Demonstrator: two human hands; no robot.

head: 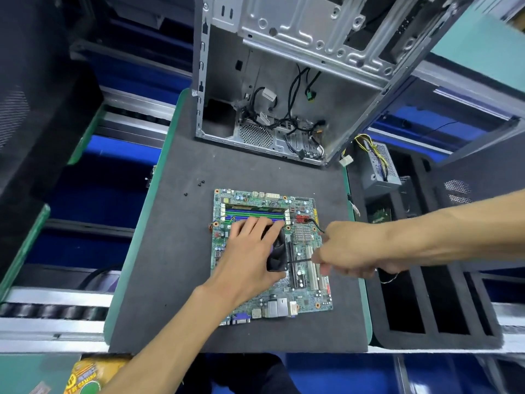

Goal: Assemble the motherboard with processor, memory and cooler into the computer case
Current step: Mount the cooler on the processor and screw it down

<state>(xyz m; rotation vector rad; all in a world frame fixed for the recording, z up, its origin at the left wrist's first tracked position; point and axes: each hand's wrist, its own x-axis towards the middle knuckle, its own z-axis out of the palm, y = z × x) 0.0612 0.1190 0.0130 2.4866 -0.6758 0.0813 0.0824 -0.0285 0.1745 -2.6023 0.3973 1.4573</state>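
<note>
A: Where is the motherboard (301, 294)?

B: Flat on a dark foam mat (176, 251), in front of the open computer case (284, 81).

A: And the hands?

B: The left hand (250, 257) lies over the black cooler (277, 255) on the board. The right hand (349, 251) grips a thin black tool (298, 260) whose tip touches the cooler.

A: Anything else?

B: Small black screws (201, 183) lie on the mat; a power supply (379, 169) sits right of the case.
</note>
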